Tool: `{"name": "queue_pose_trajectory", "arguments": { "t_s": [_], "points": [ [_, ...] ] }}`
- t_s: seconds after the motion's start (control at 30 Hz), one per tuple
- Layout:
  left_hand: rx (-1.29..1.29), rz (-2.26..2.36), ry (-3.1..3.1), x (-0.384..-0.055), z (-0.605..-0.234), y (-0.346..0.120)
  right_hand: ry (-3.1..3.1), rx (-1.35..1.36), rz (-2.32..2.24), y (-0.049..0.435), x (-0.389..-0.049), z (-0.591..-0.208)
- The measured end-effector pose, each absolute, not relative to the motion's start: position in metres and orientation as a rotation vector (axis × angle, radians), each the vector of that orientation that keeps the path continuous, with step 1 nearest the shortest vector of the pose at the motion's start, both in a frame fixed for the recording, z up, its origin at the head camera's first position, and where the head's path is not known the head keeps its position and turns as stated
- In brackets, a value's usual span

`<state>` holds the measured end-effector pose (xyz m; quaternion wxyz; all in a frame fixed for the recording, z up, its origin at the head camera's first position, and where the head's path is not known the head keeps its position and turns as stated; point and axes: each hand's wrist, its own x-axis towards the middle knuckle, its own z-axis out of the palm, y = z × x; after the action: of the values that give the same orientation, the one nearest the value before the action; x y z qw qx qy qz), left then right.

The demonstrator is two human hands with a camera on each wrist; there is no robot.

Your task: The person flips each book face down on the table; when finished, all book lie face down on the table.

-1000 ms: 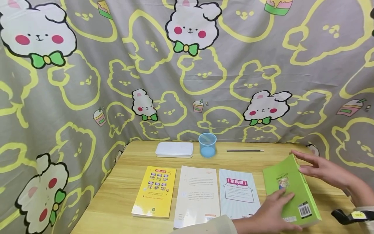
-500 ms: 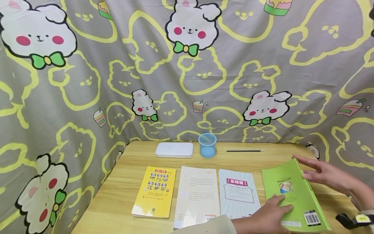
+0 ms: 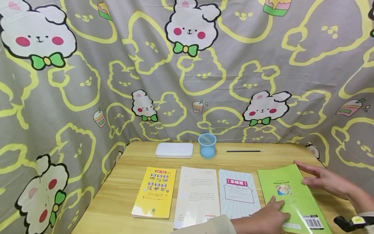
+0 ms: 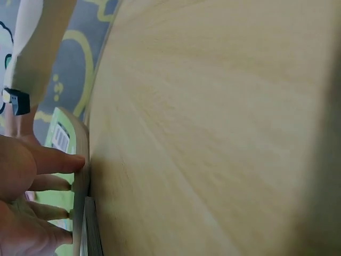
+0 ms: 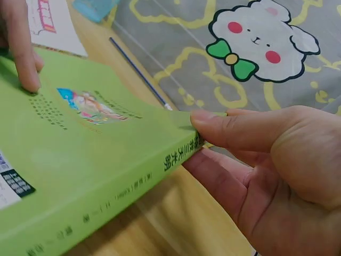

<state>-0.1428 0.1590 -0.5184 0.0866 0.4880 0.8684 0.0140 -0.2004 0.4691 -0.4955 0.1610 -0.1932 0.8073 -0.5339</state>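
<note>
A green book (image 3: 292, 191) lies at the right of the row, back cover up, with a small picture and a barcode on it. My right hand (image 3: 330, 182) pinches its top spine corner. In the right wrist view the thumb (image 5: 224, 128) is on the cover and the other fingers are under the spine, which looks slightly raised. My left hand (image 3: 267, 216) rests on the cover's left part with spread, fairly straight fingers. Left of it lie a light blue book (image 3: 239, 193), a cream book (image 3: 198, 195) and a yellow book (image 3: 155, 191).
Along the back of the wooden table (image 3: 117, 195) are a white case (image 3: 174, 150), a blue translucent cup (image 3: 207, 146) and a dark pencil (image 3: 244, 150). A grey curtain (image 3: 204, 81) with rabbit prints hangs behind the table and at its sides.
The green book has tilted down flatter toward the table, its spine side lowering. My right hand has moved down with it, and my left hand has shifted slightly down and left.
</note>
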Motion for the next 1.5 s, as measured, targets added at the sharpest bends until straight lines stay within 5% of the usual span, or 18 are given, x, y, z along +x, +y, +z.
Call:
{"name": "queue_pose_trajectory", "arguments": {
  "t_s": [0.83, 1.5],
  "points": [
    [1.445, -0.011, 2.507, -0.14, -0.518, 0.154, 2.778, -0.43, -1.197, 0.446, -0.193, -0.533],
    [1.436, -0.07, 2.583, -0.142, -0.514, 0.146, 2.96, -0.264, -0.816, 0.424, -0.189, -0.523]
  ]
}}
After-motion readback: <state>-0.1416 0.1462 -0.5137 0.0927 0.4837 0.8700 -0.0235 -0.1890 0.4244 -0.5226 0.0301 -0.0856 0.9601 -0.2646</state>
